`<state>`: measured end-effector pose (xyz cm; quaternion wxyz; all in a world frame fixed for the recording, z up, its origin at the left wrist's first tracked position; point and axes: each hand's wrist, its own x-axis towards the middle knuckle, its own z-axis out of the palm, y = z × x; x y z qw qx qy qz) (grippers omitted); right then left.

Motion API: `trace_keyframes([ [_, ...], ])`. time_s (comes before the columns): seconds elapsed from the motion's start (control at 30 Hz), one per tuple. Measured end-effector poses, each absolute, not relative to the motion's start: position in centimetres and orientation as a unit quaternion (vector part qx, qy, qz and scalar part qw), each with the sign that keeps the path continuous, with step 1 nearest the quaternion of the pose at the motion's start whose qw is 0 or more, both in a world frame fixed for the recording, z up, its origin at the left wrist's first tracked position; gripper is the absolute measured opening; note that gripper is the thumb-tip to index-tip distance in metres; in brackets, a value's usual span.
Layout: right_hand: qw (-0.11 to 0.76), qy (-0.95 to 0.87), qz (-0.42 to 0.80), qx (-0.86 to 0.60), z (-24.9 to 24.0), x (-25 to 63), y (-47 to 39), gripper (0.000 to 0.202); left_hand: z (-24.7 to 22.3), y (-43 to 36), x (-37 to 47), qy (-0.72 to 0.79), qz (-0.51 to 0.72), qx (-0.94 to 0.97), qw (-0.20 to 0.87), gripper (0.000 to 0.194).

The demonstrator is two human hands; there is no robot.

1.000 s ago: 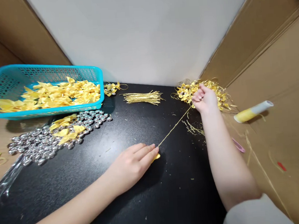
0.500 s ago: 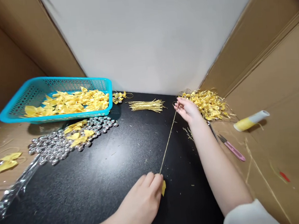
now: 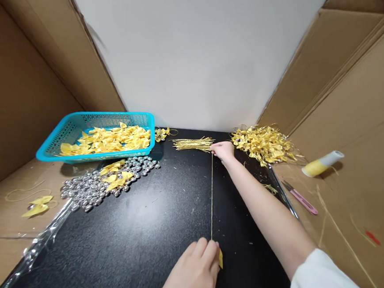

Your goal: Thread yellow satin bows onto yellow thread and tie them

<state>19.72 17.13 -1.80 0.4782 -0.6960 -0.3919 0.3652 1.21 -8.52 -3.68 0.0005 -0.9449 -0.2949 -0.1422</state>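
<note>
A thin gold cord [image 3: 211, 195] runs taut between my two hands, above the black tabletop. Near the front, my left hand [image 3: 197, 268] is closed on the cord's lower end, and a yellow ribbon piece [image 3: 220, 259] pokes out beside its fingers, mostly hidden. Farther back, my right hand [image 3: 224, 151] pinches the upper end of the cord. Its fingertips are close to the right end of a bundle of cut gold cords [image 3: 192, 144]. To its right lies a pile of yellow ribbon bows with gold loops [image 3: 263, 143].
A turquoise basket [image 3: 96, 158] of yellow ribbon bows stands at the back left. Silver beads [image 3: 89, 187] spread before it, a few bows on top. A pink-handled cutter [image 3: 303, 201] and a yellow-and-white roll [image 3: 323, 164] lie right on cardboard. Cardboard walls flank both sides.
My right hand has moved left and slightly nearer, from beside the bow pile to the bundle's end. The cord now runs more upright. The view has shifted, while my left hand keeps its hold.
</note>
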Motion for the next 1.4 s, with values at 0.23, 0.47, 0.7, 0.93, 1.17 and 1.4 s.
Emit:
trace_keyframes([
  [0.23, 0.405, -0.473, 0.193, -0.759, -2.3, 19.6, 15.6, 0.005, -3.7, -8.2, 1.8, -0.276, -0.143, -0.95, 0.021, 0.022],
  [0.47, 0.352, -0.525, 0.108, -0.767, -2.4, 19.5, 15.2, 0.008, -1.9, -7.6, 2.5, -0.27, -0.09, -0.957, -0.055, 0.016],
  [0.7, 0.278, -0.62, 0.06, -0.731, -1.4, 19.0, 15.5, 0.013, 0.3, -6.2, 2.2, -0.227, -0.082, -0.952, -0.19, 0.037],
  [0.93, 0.149, -0.738, -0.006, -0.658, -0.8, 16.4, 16.9, 0.012, -1.0, -1.3, 2.2, -0.119, -0.235, -0.941, -0.214, 0.023],
  [1.17, 0.074, -0.786, -0.066, -0.61, -0.8, 16.4, 18.0, 0.027, -2.6, 0.1, 1.9, -0.16, -0.31, -0.905, -0.243, 0.017],
  [1.4, 0.052, -0.797, -0.099, -0.593, -0.9, 16.6, 18.2, 0.031, -2.6, 0.1, 1.9, -0.164, -0.33, -0.894, -0.253, 0.015],
])
